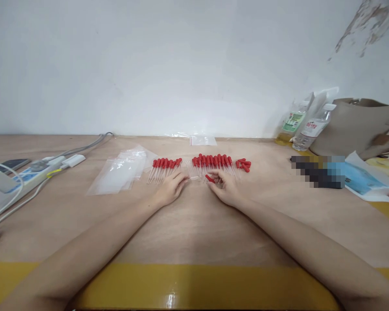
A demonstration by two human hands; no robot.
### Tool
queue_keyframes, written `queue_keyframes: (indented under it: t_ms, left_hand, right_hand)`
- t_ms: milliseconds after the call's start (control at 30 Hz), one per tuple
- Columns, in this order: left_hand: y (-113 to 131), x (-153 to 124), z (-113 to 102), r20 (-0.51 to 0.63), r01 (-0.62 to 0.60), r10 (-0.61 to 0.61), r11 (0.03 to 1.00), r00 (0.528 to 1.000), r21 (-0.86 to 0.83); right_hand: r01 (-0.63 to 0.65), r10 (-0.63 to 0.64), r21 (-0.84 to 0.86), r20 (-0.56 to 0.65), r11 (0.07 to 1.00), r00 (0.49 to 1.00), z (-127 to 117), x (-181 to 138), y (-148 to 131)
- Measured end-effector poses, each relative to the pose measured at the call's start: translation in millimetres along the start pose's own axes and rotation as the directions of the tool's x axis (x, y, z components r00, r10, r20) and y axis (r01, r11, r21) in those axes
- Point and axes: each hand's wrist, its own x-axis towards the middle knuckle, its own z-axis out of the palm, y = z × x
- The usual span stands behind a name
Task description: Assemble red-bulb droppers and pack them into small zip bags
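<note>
My right hand (226,186) pinches a red rubber dropper bulb (209,178) between thumb and fingers. Across from it, my left hand (172,186) has its fingers curled together. A faint clear streak shows at its fingertips, too thin to name. Between and behind the hands lie loose clear tubes (191,169). Droppers with red bulbs and clear stems lie side by side in a left group (165,164) and a right group (214,161). My left hand partly covers the left group's stems. Several loose red bulbs (243,165) are piled right of the droppers.
Clear plastic bags (116,172) are spread at left, beside a power strip (27,179) with cables. Another small bag (203,141) lies by the wall. At right stand two bottles (313,128), a beige handbag (353,129), a blurred dark object (320,172) and a blue packet (365,175).
</note>
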Motion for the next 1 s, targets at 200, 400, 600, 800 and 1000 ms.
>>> queue_keyframes:
  t_ms: [200, 400, 600, 800, 1000]
  left_hand:
    - [1, -1, 0, 0.020, 0.008, -0.008, 1.000, 1.000, -0.021]
    - [1, -1, 1, 0.041, -0.015, 0.016, 1.000, 0.999, -0.015]
    - [-5, -5, 4, 0.042, -0.111, 0.111, 0.994, 0.993, 0.014]
    - [-7, -6, 5, 0.016, -0.209, 0.209, 0.978, 0.978, -0.014]
    - [-5, -5, 3, 0.025, -0.219, 0.219, 0.976, 0.975, -0.013]
  right_hand:
    - [0.095, -0.091, -0.024, 0.137, 0.995, 0.986, -1, -1, -10]
    - [0.079, -0.075, -0.022, 0.150, 0.997, 0.986, -1, -1, -15]
    - [0.048, -0.045, -0.014, 0.156, 0.999, 0.987, 1, 2, -18]
    - [0.068, -0.065, -0.019, 0.117, 0.998, 0.991, 2, 2, -18]
    - [0.134, -0.128, -0.037, 0.124, 0.990, 0.984, 0, 0, -19]
